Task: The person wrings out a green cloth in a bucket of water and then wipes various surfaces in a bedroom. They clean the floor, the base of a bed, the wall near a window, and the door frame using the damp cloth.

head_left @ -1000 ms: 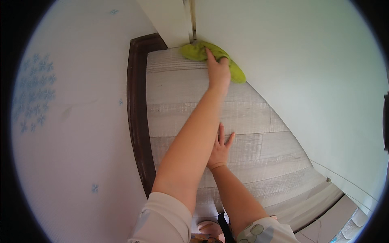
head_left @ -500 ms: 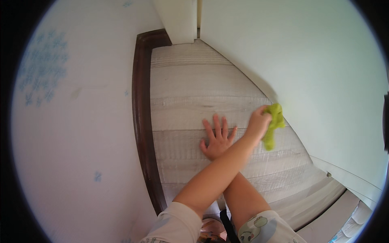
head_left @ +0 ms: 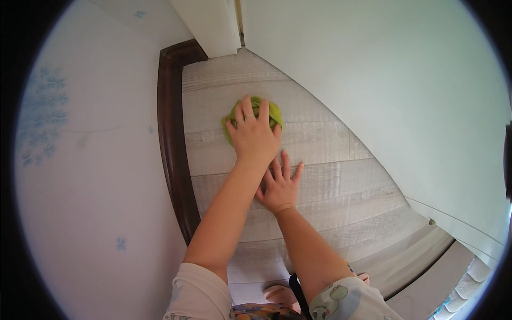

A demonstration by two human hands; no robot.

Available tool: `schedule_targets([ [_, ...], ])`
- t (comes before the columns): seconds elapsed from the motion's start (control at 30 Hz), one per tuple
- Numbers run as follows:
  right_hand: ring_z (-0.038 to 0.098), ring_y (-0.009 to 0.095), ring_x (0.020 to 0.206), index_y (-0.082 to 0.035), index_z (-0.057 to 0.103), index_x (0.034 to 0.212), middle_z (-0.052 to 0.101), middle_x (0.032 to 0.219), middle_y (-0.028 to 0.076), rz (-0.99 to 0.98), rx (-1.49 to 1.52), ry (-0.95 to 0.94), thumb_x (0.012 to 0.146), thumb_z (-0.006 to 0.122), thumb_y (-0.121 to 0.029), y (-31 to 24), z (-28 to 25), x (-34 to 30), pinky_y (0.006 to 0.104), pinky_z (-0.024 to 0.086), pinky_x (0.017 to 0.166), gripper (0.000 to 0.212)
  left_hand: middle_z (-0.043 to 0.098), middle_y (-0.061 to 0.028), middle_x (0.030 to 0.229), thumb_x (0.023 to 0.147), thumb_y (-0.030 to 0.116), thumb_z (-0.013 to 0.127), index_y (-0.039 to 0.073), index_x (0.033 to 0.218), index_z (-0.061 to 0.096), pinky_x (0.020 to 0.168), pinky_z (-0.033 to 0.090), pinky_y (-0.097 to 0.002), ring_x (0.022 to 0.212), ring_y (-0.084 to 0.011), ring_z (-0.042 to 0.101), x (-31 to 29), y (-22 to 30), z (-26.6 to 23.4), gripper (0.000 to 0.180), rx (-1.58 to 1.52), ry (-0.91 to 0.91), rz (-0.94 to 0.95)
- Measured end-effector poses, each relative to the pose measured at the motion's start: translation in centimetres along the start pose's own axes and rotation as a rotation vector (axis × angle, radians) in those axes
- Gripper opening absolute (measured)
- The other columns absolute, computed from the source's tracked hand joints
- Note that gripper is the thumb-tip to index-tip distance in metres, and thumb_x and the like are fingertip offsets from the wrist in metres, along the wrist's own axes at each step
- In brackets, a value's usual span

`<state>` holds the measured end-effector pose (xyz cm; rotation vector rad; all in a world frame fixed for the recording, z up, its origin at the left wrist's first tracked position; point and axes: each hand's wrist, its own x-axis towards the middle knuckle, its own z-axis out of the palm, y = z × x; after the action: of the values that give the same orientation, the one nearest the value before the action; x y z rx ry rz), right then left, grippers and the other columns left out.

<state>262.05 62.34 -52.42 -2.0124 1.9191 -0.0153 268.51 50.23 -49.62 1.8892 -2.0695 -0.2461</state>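
A crumpled yellow-green cloth (head_left: pixel 273 113) lies on the pale wood-plank floor (head_left: pixel 314 141). My left hand (head_left: pixel 253 132) presses down over it, fingers curled into its folds, and cloth shows around the fingertips. Just nearer to me, my right hand (head_left: pixel 279 191) rests flat on the planks with its fingers spread and nothing in it. Its thumb side is partly hidden by my left wrist and forearm.
A dark brown baseboard (head_left: pixel 169 122) runs along the white wall (head_left: pixel 106 181) with blue flower prints on the left. A pale door panel (head_left: pixel 384 90) slants across the right. A small doorstop-like knob (head_left: pixel 431 222) sits at its lower edge. My foot (head_left: pixel 281 293) shows below.
My left hand has carried the cloth from beside the door panel leftward and farther out across the floor. My forearms cross less now. The right hand stays flat on the floor.
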Motion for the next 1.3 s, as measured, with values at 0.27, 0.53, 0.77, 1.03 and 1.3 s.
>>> schedule_targets([
  [0.27,0.017,0.027,0.127,-0.023,0.033,0.128,0.024,0.137,0.003,-0.023,0.031,0.073,0.07,0.052,-0.036,0.1,-0.2,0.5,0.0655,0.01,0.093,0.062,0.035,-0.0179,0.12,0.069,-0.002,0.052,0.001,0.114,0.034,0.089,0.034,-0.0385,0.107,-0.0327,0.041,5.2,2.1,-2.1,0.048,-1.107,0.368,-0.181],
  [0.53,0.013,0.026,0.129,-0.017,0.029,0.13,0.025,0.136,0.005,0.053,0.208,0.096,0.08,0.037,-0.046,0.3,3.0,-0.2,0.0651,0.002,0.094,0.058,0.006,-0.0219,0.136,0.084,0.013,0.041,0.003,0.13,0.007,0.099,0.024,-0.038,0.124,-0.0353,0.019,9.8,8.5,1.7,0.058,-1.07,0.471,-0.076],
  [0.77,0.012,0.026,0.129,-0.019,0.027,0.131,0.021,0.138,0.004,0.016,-0.051,-0.09,0.08,0.039,-0.045,-0.4,2.5,-0.5,0.0625,0.002,0.096,0.059,0.038,-0.0155,0.119,0.086,0.009,0.035,0.002,0.126,0.02,0.092,0.032,-0.0324,0.109,-0.0244,0.04,7.8,6.0,4.5,0.043,-1.381,0.009,-0.5],
  [1.03,0.015,0.03,0.127,-0.026,0.033,0.128,0.02,0.139,0.003,0.018,0.07,-0.001,0.073,0.052,-0.036,-0.7,-1.6,-0.8,0.0539,0.01,0.1,0.06,0.046,-0.0179,0.114,0.072,0.002,0.051,0.005,0.134,0.008,0.085,0.039,-0.0335,0.099,-0.0277,0.051,-1.6,10.7,-0.7,0.075,-1.321,-0.647,-0.373],
  [1.3,0.016,0.027,0.128,-0.029,0.034,0.127,0.02,0.139,0.002,0.024,0.091,0.102,0.068,0.053,-0.032,0.1,-0.2,-1.3,0.0637,0.007,0.095,0.061,0.042,-0.0145,0.112,0.078,0.002,0.045,0.003,0.12,0.04,0.092,0.032,-0.034,0.109,-0.0251,0.039,8.3,1.1,-11.6,0.042,-0.712,0.783,0.02],
])
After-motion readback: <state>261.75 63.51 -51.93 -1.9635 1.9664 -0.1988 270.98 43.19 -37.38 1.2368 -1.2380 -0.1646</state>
